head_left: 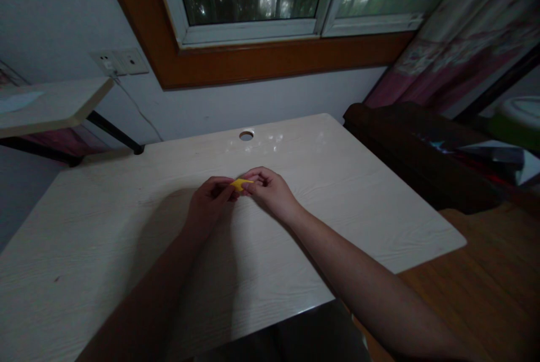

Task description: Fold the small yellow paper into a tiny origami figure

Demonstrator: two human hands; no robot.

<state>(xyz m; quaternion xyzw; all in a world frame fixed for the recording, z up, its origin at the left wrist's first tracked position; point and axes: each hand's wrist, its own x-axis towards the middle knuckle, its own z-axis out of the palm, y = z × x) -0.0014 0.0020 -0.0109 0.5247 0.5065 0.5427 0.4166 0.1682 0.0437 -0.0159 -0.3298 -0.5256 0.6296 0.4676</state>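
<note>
A small yellow piece (242, 184), perhaps folded paper, is pinched between my two hands over the middle of the desk. My left hand (210, 196) grips its left end between thumb and fingers. On the other side, the thumb and fingertips of my right hand (272, 188) close on its right end. The fingers cover part of the piece, so its full shape is hidden. Both hands are close to the pale wood-grain desk top (169, 170).
A round cable hole (246, 135) lies near the desk's back edge. At left stands a raised shelf (54, 103) on black legs. A cord (137, 106) hangs from the wall socket (122, 62). Beyond the right edge is a dark brown piece of furniture (405, 142).
</note>
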